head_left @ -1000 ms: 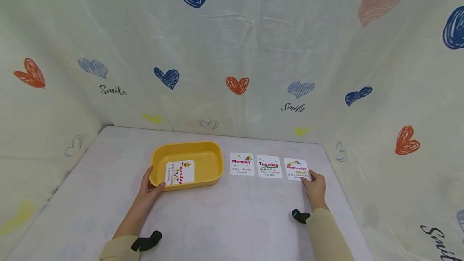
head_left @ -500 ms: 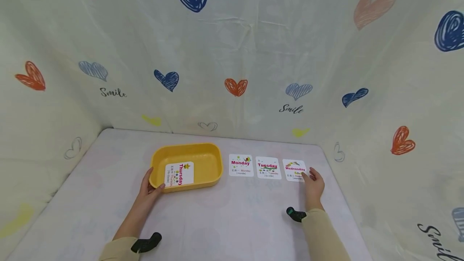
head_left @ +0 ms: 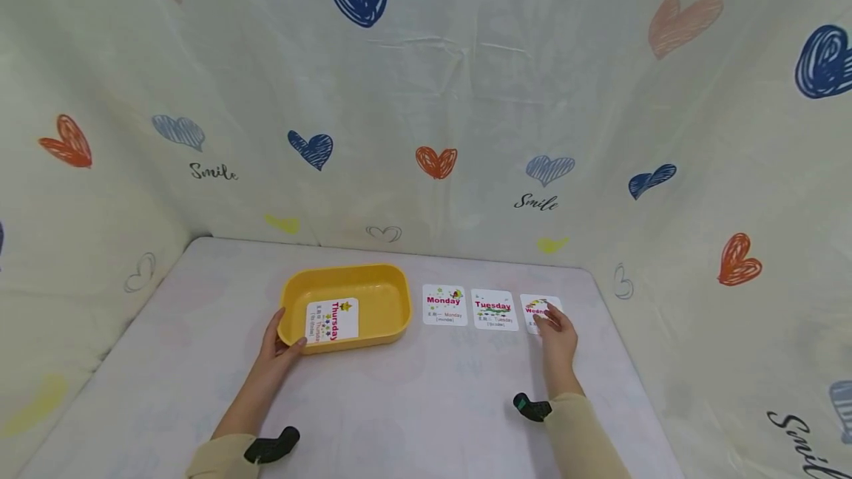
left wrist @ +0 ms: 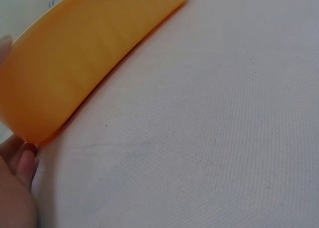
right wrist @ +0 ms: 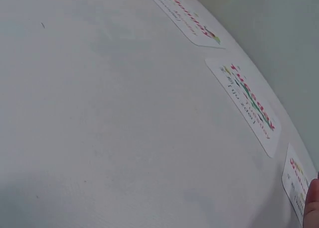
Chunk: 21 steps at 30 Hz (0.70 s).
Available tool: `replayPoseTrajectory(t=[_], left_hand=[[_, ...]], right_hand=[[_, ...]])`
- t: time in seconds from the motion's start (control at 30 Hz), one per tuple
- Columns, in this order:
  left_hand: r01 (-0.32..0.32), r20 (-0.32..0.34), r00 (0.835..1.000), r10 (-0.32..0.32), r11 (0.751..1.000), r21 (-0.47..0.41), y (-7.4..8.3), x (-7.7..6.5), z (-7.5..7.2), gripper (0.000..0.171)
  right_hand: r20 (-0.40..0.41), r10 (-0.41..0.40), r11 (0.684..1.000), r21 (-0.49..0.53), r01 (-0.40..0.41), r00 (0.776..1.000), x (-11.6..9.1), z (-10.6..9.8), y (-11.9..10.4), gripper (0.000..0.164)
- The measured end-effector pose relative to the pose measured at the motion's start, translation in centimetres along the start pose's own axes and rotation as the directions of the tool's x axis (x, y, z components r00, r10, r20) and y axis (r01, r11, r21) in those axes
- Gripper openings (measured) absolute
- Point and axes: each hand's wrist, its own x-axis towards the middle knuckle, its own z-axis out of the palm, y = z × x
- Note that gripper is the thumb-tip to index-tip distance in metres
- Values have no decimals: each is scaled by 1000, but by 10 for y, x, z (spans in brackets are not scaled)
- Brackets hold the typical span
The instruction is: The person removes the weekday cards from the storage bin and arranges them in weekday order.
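My left hand (head_left: pixel 273 361) grips the near left corner of a yellow plastic tray (head_left: pixel 382 310), thumb on the rim and fingers against its outside. In the left wrist view the tray's side wall (left wrist: pixel 75 58) and some fingertips show. Inside the tray a Thursday card (head_left: pixel 333 321) lies turned sideways. To its right, Monday (head_left: pixel 444 306), Tuesday (head_left: pixel 494 310) and Wednesday cards (head_left: pixel 530 304) form a row on the table. Over the Wednesday card is my right hand (head_left: pixel 559 344), fingers loosely bent and pinching nothing; it covers part of the lettering. Whether it touches the card, I cannot tell.
A white cloth covers the table (head_left: pixel 413 405). Behind and at both sides hangs a pale curtain (head_left: pixel 466 117) printed with hearts and "Smile". The table's right edge (head_left: pixel 632 361) runs close to my right arm.
My right hand has moved left from the Wednesday card's lower right corner to over its middle, hiding more of it. The left hand and the tray have stayed in place.
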Motion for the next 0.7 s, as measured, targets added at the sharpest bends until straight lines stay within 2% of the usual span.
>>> replayPoseTrajectory(t=[0.37, 0.57, 0.7], left_hand=[[-1, -2, 1000, 1, 1000, 3, 0, -1, 0, 90], [6, 1, 1000, -6, 1000, 4, 1, -2, 0, 91], [1, -5, 1000, -1, 1000, 11, 2, -2, 0, 91]], right_hand=[[151, -36, 997, 73, 25, 988, -17, 25, -18, 46], [271, -33, 996, 83, 11, 962, -32, 46, -35, 45], [334, -65, 989, 145, 17, 940, -43, 63, -41, 45]])
